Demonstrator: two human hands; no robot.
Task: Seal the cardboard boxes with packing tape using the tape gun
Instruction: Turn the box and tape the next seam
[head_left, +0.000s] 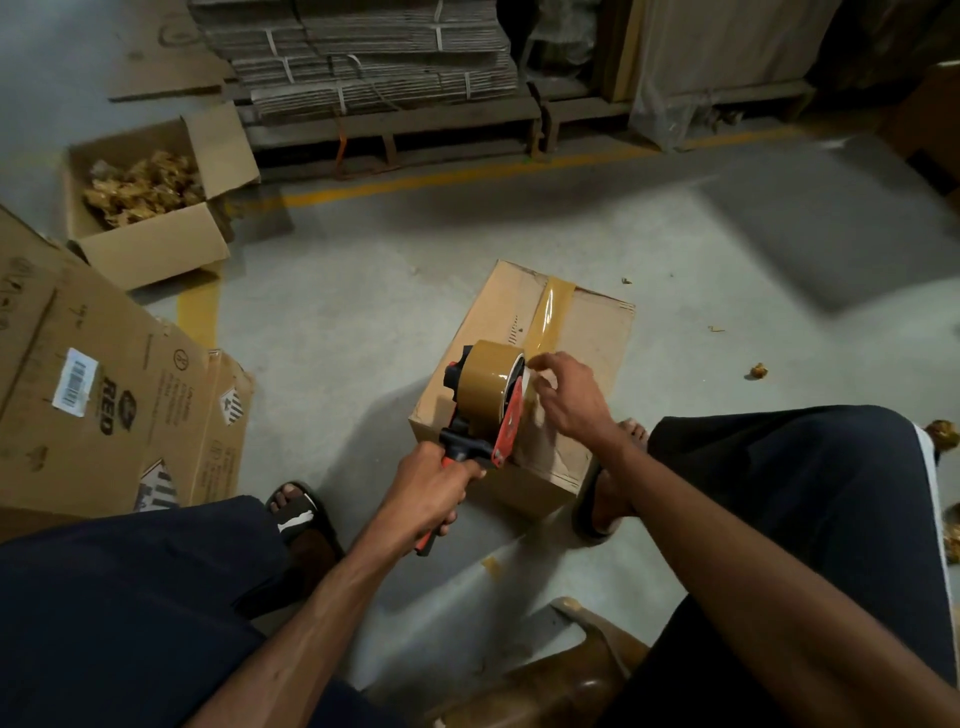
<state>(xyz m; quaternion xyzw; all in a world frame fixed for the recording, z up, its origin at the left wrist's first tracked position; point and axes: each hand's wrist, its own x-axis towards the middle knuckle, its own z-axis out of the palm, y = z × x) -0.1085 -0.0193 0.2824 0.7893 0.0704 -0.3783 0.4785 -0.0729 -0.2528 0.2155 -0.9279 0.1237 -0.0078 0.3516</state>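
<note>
Cardboard box (524, 384) w/ left hand (434, 491) gripping tape gun (485, 402), right hand (569, 397) open at roll; open box (150, 244) far left.

A small brown box (524, 384) sat closed on the floor, a tape strip (548, 317) down its top seam, a red-black tape gun (485, 402) with a brown roll resting on it.

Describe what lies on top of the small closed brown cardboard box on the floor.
A strip of glossy brown packing tape runs along the small closed brown cardboard box. The red-and-black tape gun, gripped by the left hand, sits above it; the right hand touches the roll. The seam beneath is covered.
</note>
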